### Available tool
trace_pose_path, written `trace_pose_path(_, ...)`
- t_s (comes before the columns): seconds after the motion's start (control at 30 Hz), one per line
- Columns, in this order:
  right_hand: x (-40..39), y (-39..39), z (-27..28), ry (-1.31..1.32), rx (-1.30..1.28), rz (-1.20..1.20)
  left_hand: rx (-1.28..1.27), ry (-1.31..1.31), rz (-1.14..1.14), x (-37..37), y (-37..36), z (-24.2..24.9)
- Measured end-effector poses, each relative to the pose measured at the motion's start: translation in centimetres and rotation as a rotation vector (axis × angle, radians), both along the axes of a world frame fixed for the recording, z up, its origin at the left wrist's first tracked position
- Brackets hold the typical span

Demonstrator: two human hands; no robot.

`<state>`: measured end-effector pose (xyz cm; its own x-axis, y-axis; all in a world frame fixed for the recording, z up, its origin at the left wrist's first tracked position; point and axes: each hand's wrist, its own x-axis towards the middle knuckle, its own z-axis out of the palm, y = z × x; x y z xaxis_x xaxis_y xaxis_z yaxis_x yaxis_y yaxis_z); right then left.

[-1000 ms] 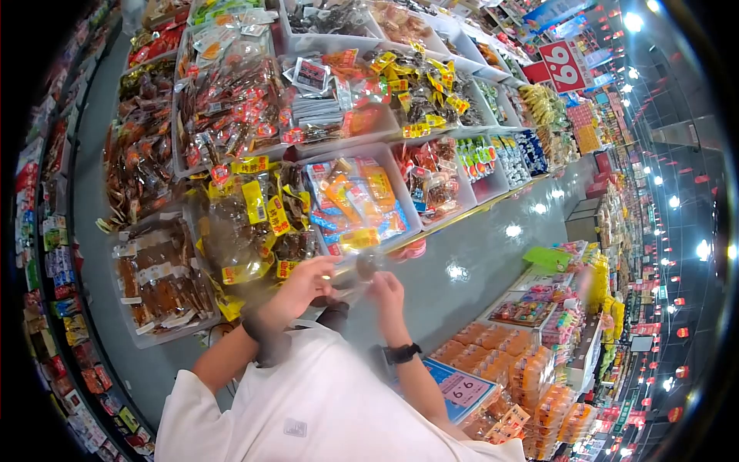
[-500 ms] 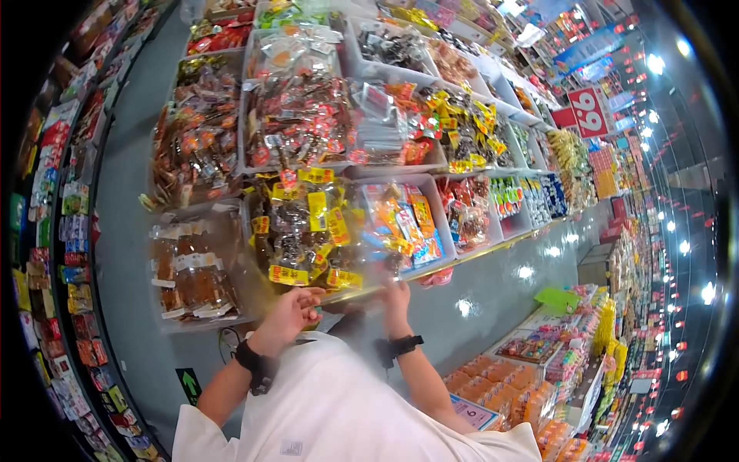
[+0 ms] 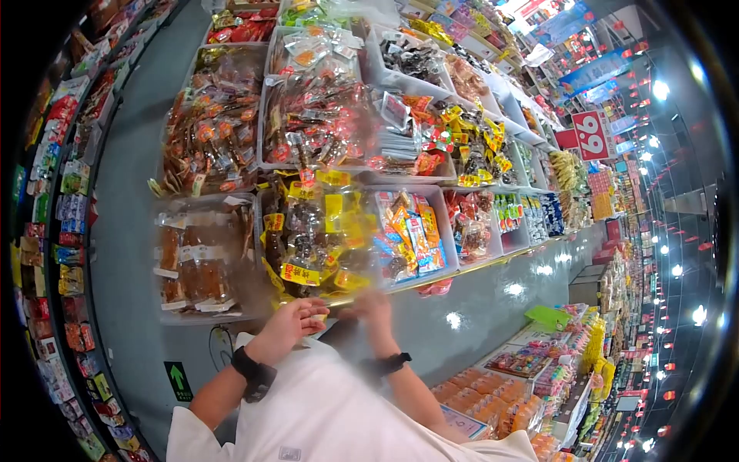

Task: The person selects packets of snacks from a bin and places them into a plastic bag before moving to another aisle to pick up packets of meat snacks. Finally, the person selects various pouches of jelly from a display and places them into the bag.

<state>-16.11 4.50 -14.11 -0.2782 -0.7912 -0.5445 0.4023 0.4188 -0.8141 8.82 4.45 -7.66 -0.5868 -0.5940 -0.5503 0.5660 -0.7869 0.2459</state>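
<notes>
My left hand (image 3: 296, 323) is at the near edge of a bin of yellow-labelled snack packs (image 3: 300, 275), its fingers apart and slightly bent with nothing in them. To its right, my right hand (image 3: 375, 314) is smeared and hazy close to the bin's front edge; its fingers do not show clearly. Left of the yellow-labelled packs is a bin of brown snack packs with white labels (image 3: 192, 254). On the other side are blue and orange snack bags (image 3: 416, 235) in a white bin. Both wrists carry black bands.
Rows of snack bins (image 3: 315, 115) stretch away behind the front row. A stocked shelf (image 3: 73, 223) runs along the left. At lower right stands a display of orange packages (image 3: 485, 396). A green arrow sign (image 3: 178, 382) marks the grey floor, and a red-and-white price sign (image 3: 591, 136) hangs farther back.
My right hand has come left, nearer to my left hand. The front bins sit a little farther right in view, and my left hand is slightly lower in it.
</notes>
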Motion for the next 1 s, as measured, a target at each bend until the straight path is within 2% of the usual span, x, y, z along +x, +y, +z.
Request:
trace_pose_path(0.03, 0.0, -0.2, 0.3, 0.008, -0.011, -0.008, -0.033, 0.016, -0.012, -0.4, -0.2, -0.1)
trace_pose_path(0.1, -0.1, -1.0, 1.9, -0.014, 0.129, -0.002, -0.150, -0.113, -0.100, -1.4, -0.5, 0.7)
trace_pose_path(0.13, 0.1, -1.4, 3.3, 0.017, 0.177, -0.032, -0.076, -0.069, -0.097, -2.0, -0.7, 0.8)
trace_pose_path(0.27, -0.1, -1.7, 4.9, 0.141, 0.098, 0.008, -0.023, 0.032, -0.138, -4.0, -1.0, -2.0)
trace_pose_path(0.37, -1.5, -0.9, 6.1, 0.165, 0.041, 0.075, -0.023, -0.014, -0.149, -5.5, -1.8, -1.4)
trace_pose_path(0.43, -3.0, 0.3, 7.5, 0.150, -0.041, 0.239, -0.036, -0.007, -0.151, -6.4, -2.5, 0.8)
trace_pose_path(0.5, -4.5, 1.1, 8.8, 0.169, -0.079, 0.297, -0.053, 0.045, -0.160, -7.2, -3.1, 2.4)
trace_pose_path(0.63, -7.1, 1.5, 9.9, 0.195, -0.089, 0.410, -0.146, -0.046, -0.157, -9.8, -3.4, 2.3)
trace_pose_path(0.77, -8.8, 0.3, 10.6, 0.077, -0.080, 0.346, -0.232, -0.126, -0.183, -13.0, -4.7, -0.6)
trace_pose_path(0.9, -10.0, -0.7, 10.8, 0.367, -0.200, 0.460, -0.276, -0.179, -0.155, -15.3, -5.3, 0.0)
trace_pose_path(0.97, -10.1, -0.4, 10.9, 0.399, -0.214, 0.512, -0.271, -0.194, -0.150, -16.1, -5.2, 0.5)
trace_pose_path(1.0, -9.7, -0.2, 11.1, 0.336, -0.158, 0.449, -0.294, -0.143, -0.189, -16.1, -5.1, 0.4)
